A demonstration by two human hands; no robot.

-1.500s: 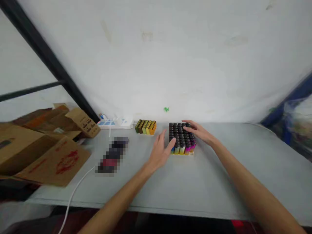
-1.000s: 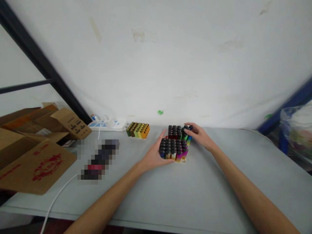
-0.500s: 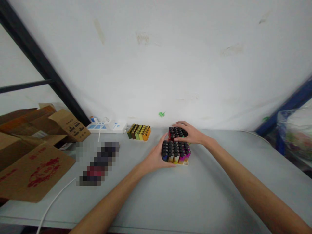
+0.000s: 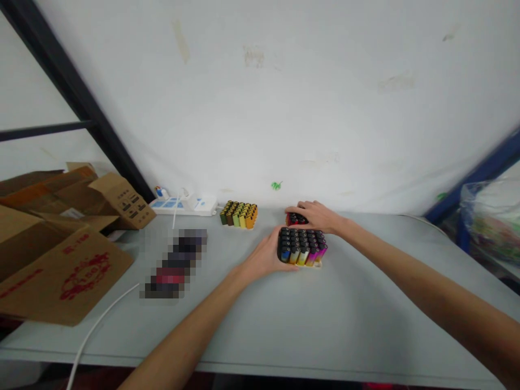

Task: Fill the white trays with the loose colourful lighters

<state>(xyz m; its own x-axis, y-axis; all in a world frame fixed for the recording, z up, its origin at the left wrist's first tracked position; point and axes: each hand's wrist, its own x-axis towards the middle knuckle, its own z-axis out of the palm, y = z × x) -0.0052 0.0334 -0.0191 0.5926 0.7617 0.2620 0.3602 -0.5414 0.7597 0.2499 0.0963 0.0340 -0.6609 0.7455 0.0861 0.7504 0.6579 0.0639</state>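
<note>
A block of lighters [image 4: 303, 246] with black tops and blue, gold, yellow and purple bodies stands upright in a pale tray on the grey table. My left hand [image 4: 270, 253] is wrapped round its left side, thumb along the near edge. Just behind it, my right hand [image 4: 319, 216] lies over a second block of black-topped lighters [image 4: 296, 219] with red bodies, which it mostly hides. A third block, of green, brown and orange lighters [image 4: 239, 214], stands untouched to the left, near the wall.
Opened cardboard boxes [image 4: 65, 271] lie on the left of the table [image 4: 317, 330]. A white power strip [image 4: 184, 205] with cables sits by the wall. A pixelated dark object [image 4: 174, 265] lies nearby; a plastic bag [image 4: 493, 216] is at the far right.
The view has shifted a little. My right hand has moved back and left over the rear block, covering more of it. My left hand still holds the front block.
</note>
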